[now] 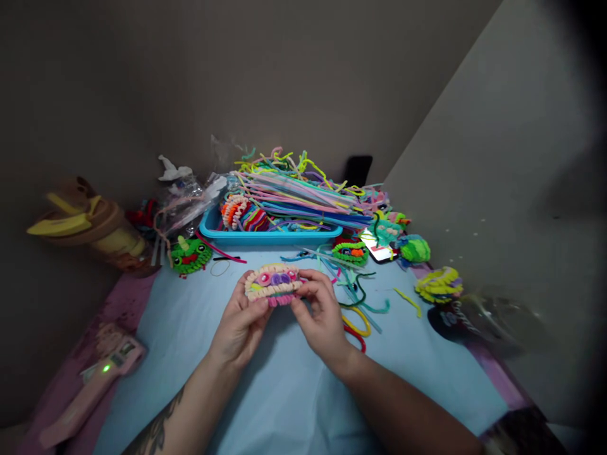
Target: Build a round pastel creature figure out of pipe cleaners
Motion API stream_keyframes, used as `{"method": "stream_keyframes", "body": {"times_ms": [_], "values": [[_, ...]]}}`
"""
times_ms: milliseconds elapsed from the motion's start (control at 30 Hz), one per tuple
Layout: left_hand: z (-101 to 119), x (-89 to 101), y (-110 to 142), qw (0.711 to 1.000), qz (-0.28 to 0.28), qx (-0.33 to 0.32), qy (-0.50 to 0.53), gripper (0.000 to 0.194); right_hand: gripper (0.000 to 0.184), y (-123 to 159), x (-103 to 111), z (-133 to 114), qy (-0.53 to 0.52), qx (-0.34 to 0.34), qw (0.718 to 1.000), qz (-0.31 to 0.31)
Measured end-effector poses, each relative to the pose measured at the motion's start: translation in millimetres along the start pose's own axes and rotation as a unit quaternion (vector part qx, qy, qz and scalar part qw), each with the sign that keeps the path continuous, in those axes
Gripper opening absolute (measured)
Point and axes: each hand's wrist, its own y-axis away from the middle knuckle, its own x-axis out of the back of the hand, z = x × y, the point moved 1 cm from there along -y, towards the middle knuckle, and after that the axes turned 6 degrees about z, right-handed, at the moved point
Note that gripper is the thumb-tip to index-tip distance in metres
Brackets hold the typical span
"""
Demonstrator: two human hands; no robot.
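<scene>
Between both hands, above the blue cloth, is a small fuzzy pipe-cleaner craft piece [272, 289] with cream bumpy edges, a pink underside and pink and purple round bits along its middle. My left hand [241, 316] grips its left end, thumb in front. At the right end, the thumb and fingers of my right hand [320, 309] close on the piece. Parts of the fingers behind it are hidden. Just right of my right hand lie a yellow loop [358, 321] and a red loop [356, 338], which look like scissor handles partly covered by the hand.
Behind the hands stands a blue tray [270, 238] heaped with pipe cleaners [303, 189]. A green pipe-cleaner figure [190, 256] sits left; a yellow one [439, 285] lies right. A lit phone [379, 245] is nearby. At left are a pink tool [102, 379] and a brown container [109, 234].
</scene>
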Motion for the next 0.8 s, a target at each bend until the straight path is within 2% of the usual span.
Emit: {"method": "stream_keyframes", "body": {"times_ms": [167, 367, 600, 800], "values": [[-1.6, -1.4, 1.4, 1.0, 0.021, -0.009, 0.001, 0.063, 0.012, 0.6, -3.0, -2.0, -0.024, -0.003, 1.0, 0.002], [-3.5, -1.0, 1.0, 0.999, 0.022, -0.015, -0.019, 0.062, 0.014, 1.3, -5.7, 0.7, -0.085, -0.035, 0.996, 0.006], [-1.9, -1.9, 3.3, 1.0, -0.012, -0.006, -0.02, 0.064, 0.02, 1.3, -5.5, 0.7, -0.114, -0.029, 0.993, 0.004], [-3.5, -0.4, 3.1, 0.999, -0.012, -0.018, -0.032, 0.064, 0.022, 3.0, -5.5, 3.3, -0.099, -0.019, 0.995, -0.004]]}}
